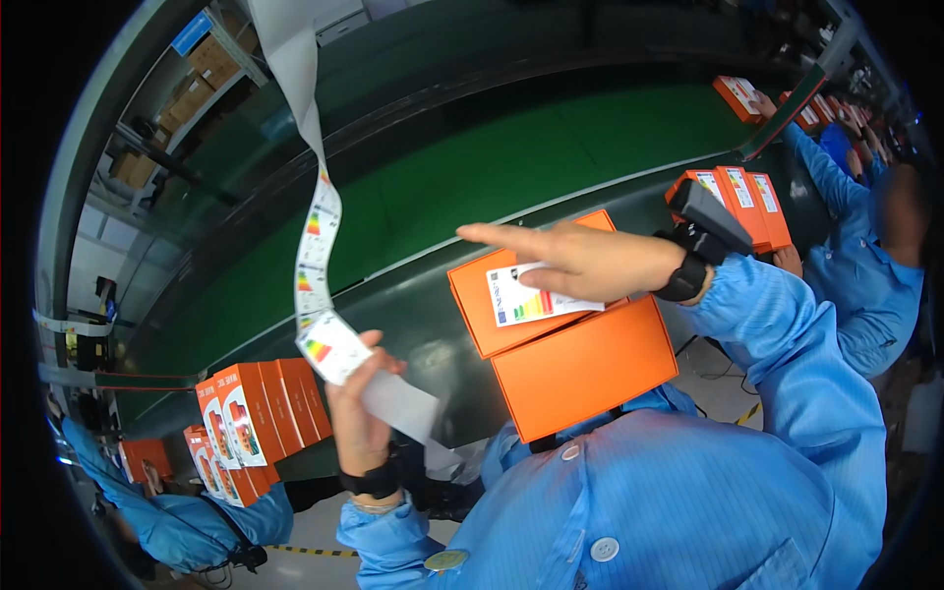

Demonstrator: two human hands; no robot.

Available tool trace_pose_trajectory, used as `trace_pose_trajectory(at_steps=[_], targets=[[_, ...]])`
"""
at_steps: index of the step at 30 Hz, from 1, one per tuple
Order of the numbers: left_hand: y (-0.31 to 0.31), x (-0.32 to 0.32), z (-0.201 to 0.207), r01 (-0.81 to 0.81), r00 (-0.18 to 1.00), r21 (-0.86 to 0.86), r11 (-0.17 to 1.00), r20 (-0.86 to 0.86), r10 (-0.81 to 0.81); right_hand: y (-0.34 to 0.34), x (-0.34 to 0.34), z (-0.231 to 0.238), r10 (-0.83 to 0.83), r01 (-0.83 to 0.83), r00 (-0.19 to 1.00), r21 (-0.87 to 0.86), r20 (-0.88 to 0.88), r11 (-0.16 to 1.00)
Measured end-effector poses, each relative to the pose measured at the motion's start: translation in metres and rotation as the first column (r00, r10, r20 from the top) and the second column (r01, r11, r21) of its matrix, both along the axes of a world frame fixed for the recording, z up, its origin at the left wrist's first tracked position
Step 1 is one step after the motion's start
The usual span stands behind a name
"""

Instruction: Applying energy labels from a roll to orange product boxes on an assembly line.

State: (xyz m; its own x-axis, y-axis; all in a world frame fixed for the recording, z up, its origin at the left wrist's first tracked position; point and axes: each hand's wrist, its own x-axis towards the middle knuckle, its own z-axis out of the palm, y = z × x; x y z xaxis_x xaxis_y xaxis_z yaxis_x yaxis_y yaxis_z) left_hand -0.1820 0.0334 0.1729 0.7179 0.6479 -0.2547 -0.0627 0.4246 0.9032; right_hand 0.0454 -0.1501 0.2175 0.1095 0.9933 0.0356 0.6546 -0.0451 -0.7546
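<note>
A long strip of labels [313,280] with coloured energy bars hangs from above and runs down into my left hand [360,418], whose fingers are closed on it. Bare backing paper [401,401] trails out below that hand. In front of my body are two orange boxes side by side, the nearer box [585,369] with a plain top. On the farther box [474,285] lies a white energy label [516,305]. My right hand [580,261] rests over this label, index finger stretched out to the left and another fingertip touching the label; its palm side is hidden.
Stacked orange boxes [285,403] stand at the left, near a person in blue [187,531]. Labelled orange boxes [752,202] sit at the right, beside another person [865,256]. A green conveyor belt [511,167] runs beyond the dark bench edge. Shelves with cartons [211,61] are far left.
</note>
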Motion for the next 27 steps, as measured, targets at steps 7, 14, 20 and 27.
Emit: trace_pose_trajectory(at_steps=[7,14,20,27], targets=[[-0.047,0.042,-0.031,0.106,0.983,-0.041,0.994,-0.143,-0.111,0.032,0.005,-0.006,-0.068,0.016,0.986,-0.316,-0.155,0.949],[-0.051,0.045,-0.031,0.134,0.975,-0.037,0.990,-0.174,-0.139,0.030,0.021,-0.013,-0.073,0.042,0.981,-0.170,-0.180,0.985],[-0.051,0.046,-0.033,0.136,0.979,-0.058,0.989,-0.146,-0.143,0.030,0.018,-0.015,-0.068,0.040,0.990,-0.210,-0.126,0.977],[-0.052,0.047,-0.033,0.133,0.984,-0.121,0.984,-0.099,-0.145,0.041,0.004,-0.010,-0.032,0.011,0.997,-0.277,-0.070,0.961]])
